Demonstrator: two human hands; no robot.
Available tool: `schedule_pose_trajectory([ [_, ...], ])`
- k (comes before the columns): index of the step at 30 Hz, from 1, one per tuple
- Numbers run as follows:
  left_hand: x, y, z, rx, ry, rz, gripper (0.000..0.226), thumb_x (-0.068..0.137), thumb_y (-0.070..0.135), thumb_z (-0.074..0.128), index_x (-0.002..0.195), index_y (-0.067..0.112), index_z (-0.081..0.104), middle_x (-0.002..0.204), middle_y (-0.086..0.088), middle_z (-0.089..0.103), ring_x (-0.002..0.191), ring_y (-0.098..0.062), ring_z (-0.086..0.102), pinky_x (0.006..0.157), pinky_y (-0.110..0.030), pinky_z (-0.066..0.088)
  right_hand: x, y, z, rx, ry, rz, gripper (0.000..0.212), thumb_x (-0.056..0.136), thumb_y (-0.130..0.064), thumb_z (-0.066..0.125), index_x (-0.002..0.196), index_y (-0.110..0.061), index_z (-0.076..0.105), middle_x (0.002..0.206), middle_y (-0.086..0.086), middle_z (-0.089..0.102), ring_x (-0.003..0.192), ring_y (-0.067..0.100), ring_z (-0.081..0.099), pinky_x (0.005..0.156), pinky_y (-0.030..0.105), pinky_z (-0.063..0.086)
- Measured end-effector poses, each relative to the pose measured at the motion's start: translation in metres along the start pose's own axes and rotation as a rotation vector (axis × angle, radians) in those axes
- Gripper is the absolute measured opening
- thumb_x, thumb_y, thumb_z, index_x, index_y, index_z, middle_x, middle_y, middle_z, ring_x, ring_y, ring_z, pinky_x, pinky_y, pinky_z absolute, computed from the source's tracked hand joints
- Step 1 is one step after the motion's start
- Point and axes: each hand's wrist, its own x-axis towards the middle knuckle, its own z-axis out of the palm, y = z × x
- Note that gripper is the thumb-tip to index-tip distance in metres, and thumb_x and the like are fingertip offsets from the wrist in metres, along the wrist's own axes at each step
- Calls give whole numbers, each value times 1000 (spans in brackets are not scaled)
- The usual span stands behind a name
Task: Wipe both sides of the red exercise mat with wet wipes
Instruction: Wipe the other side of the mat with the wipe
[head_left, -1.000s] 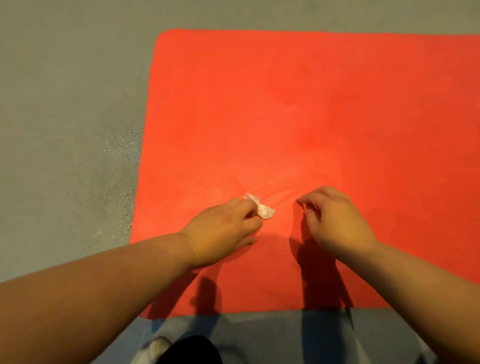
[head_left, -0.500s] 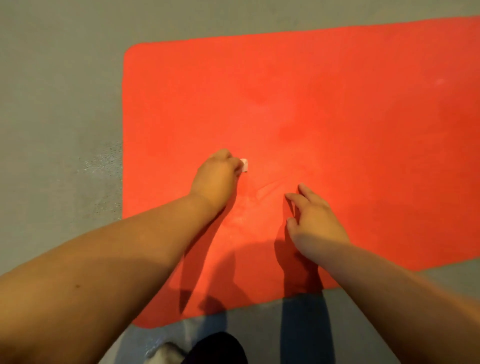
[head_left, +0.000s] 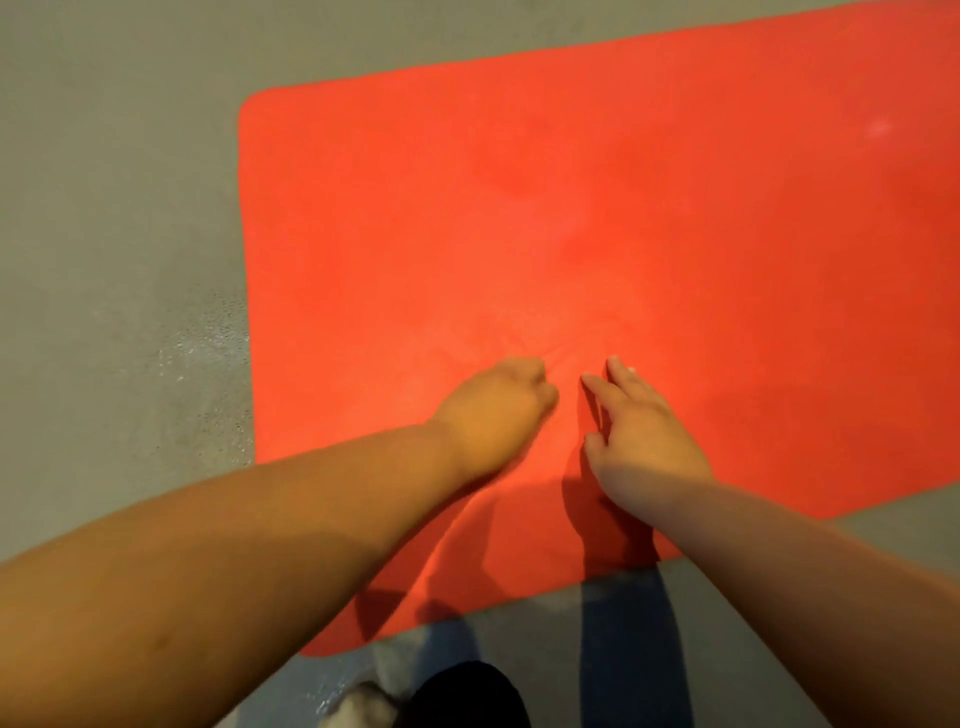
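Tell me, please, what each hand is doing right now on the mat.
Left hand: fingers curled against the red mat; whether it holds anything cannot be told.
Right hand: open, fingers pressing the mat.

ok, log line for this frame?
left hand curled on red mat | wipe hidden | right hand fingers straight, on mat | creases at left hand

One head-worn camera looks steeply down, close above the mat (head_left: 571, 208).
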Motion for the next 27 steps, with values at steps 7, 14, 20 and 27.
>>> schedule_pose_trajectory([
  [7, 21, -80, -16, 28, 183, -343, 22, 94, 13, 49, 107, 5, 64, 106, -17, 56, 104, -36, 53, 84, -39, 36, -5, -6, 11, -24, 20, 45, 66, 91, -24, 48, 150, -21, 19, 160, 3, 1, 147, 17, 0, 116, 25, 2],
  [14, -56, -18, 7, -85, 27, 162, 4, 79, 15, 68, 80, 14, 65, 80, -5, 56, 74, -26, 59, 55, -31, 45, -5, -21, 23, -43, 10, 129, 72, 92, -41, 48, 152, -24, 10, 159, 4, -8, 146, 20, -8, 119, 38, 5],
  [20, -5, -98, -15, 33, 232, -263, 21, 95, 16, 50, 102, 5, 67, 99, -16, 57, 97, -36, 55, 78, -40, 41, -11, -25, 31, -83, 18, 119, 69, 94, -39, 43, 152, -25, 8, 159, 4, -9, 146, 22, -8, 119, 41, 5],
  [27, -75, -9, 11, -113, 105, -75, 7, 90, 13, 56, 94, 10, 62, 91, -9, 54, 88, -30, 55, 64, -37, 38, -12, -44, 31, -84, -97, 147, 81, 89, -45, 52, 152, -27, 4, 158, 10, -15, 145, 29, -11, 118, 45, 7],
])
